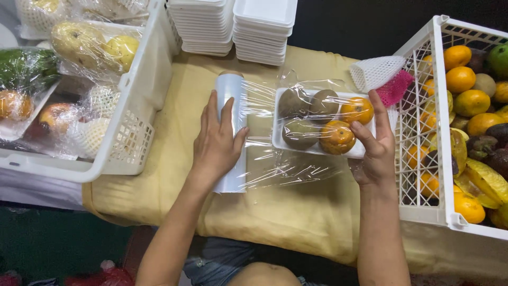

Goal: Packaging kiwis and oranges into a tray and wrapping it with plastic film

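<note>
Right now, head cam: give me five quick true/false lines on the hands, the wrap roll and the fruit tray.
1. The left hand rests on the cling film roll. True.
2. The right hand holds a knife. False: it grips the edge of the white tray.
3. The tray holds only oranges. False: two oranges and three brownish-green fruits.
4. Film stretches from the roll over the tray. True.
5. The crate on the right is empty. False: full of fruit.
</note>
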